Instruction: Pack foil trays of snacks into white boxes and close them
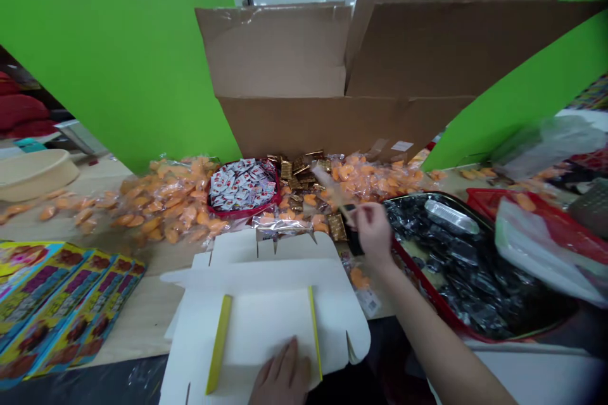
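Left hand: the left hand (pixel 282 376) lies open and flat, palm down, on the near edge of the white card box (pixel 266 285), at 6 o'clock in the view.
Right hand: the right hand (pixel 373 234) is at 2 o'clock from the card. Its fingers look pinched on a clear packet (pixel 332 193). The packet is blurry, so I cannot tell what is inside.
White card box: it is unfolded and flat on the table, with two yellow strips (pixel 219 342) on it.
Around the hands: orange snacks (pixel 161 202) are piled at 10 o'clock. A red tray (pixel 274 195) of white-and-red packets sits at 12 o'clock, with gold packets (pixel 297 171) just beside it. A tray of black packets (pixel 456 266) is at 3 o'clock. A big brown box (pixel 342 120) stands behind.
What could go wrong: the pinch looks light, so the packet may slip and drop into the pile. The arm is just above loose snacks and may knock some off. If the flat hand lifts, the card may slide.
Writing: the bright flat boxes (pixel 61 304) at 8 o'clock have pictures and letters, but they are too blurry to read. A small white label (pixel 401 146) on the brown box is too small to read too.
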Available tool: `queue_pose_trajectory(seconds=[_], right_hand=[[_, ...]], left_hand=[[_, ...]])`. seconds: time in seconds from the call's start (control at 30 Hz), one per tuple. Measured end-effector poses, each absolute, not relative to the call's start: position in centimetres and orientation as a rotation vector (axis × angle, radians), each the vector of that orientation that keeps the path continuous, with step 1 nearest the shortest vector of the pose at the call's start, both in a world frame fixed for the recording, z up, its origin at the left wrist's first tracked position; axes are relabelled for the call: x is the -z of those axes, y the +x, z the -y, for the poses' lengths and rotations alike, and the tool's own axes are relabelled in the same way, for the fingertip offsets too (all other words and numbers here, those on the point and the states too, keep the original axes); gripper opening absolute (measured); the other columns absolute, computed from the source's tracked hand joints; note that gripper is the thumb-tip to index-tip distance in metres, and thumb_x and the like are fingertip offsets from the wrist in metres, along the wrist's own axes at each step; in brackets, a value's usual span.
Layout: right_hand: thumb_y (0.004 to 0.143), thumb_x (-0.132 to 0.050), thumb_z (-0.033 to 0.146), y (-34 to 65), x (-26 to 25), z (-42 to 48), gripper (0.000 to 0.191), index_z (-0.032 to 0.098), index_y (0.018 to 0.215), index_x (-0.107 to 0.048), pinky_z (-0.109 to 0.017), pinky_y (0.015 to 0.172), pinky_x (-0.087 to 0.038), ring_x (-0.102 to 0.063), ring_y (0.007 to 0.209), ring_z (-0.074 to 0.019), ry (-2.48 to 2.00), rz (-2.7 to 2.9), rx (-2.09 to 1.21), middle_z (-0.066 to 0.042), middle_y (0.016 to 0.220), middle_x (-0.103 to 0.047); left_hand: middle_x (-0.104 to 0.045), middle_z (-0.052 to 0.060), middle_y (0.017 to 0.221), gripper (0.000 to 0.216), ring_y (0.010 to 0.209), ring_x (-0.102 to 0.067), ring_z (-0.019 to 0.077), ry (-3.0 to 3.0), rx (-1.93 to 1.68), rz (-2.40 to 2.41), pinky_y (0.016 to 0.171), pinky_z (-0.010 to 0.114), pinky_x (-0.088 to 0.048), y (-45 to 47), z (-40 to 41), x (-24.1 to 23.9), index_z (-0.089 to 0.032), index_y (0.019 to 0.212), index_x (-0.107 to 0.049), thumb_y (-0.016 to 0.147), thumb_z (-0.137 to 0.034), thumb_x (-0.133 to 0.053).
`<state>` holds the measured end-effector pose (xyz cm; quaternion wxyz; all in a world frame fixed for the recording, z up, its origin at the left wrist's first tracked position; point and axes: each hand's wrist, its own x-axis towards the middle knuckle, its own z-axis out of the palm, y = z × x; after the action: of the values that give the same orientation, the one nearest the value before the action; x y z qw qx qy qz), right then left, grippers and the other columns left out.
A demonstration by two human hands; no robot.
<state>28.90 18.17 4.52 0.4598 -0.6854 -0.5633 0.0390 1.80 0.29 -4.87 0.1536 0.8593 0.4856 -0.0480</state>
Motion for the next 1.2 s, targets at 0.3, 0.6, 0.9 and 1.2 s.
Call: queue_pose_trajectory(seconds=[0.3,0.6,0.9,1.2], right_hand=[[0.089,-0.053,0.010,19.7,-5.4,0.4,0.032,0.016,0.120,-0.060,-0.032,0.085,-0.049,-0.059,0.086,-0.0181,-0.987,2.026,0.092,-0.005,0.083,-0.066],[0.088,-0.058,0.037,20.4,-1.4,-2.6,0.025,0.027,0.110,-0.065,-0.046,0.110,-0.028,-0.048,0.119,-0.0230,-1.325,2.379,-0.369,-0.005,0.114,-0.064],[0.091,-0.046,0.014,45.0,-3.8,-14.2,0.023,0.006,0.105,-0.063,-0.048,0.093,-0.040,-0.054,0.109,-0.0283,-2.233,1.463,0.214,-0.021,0.112,-0.062],[0.092,-0.057,0.034,52.2,-0.2,-14.3,0.025,0.014,0.107,-0.061,-0.040,0.087,-0.049,-0.060,0.099,-0.0188,-2.418,1.385,0.146,-0.007,0.109,-0.062]], left_hand=[[-0.043,0.018,0.142,0.054,0.122,-0.054,0.0275,1.454,-1.354,-1.629,0.096,0.049,-0.050,2.5,-0.3,0.6,-0.022,0.141,-0.028,0.092,-0.035,-0.045],[-0.044,0.010,0.147,0.057,0.137,-0.038,0.0302,2.320,-0.514,-1.477,0.110,0.053,-0.035,0.0,-1.0,0.6,-0.023,0.141,-0.042,0.090,-0.046,-0.048],[-0.048,0.009,0.143,0.058,0.126,-0.052,0.0299,2.689,-0.151,-1.355,0.094,0.044,-0.053,-0.2,-2.3,1.4,-0.021,0.136,-0.051,0.087,-0.051,-0.048],[-0.045,0.008,0.146,0.044,0.132,-0.045,0.0297,2.658,-0.605,-1.301,0.094,0.045,-0.053,-1.0,-2.6,0.9,-0.031,0.132,-0.049,0.088,-0.031,-0.052]])
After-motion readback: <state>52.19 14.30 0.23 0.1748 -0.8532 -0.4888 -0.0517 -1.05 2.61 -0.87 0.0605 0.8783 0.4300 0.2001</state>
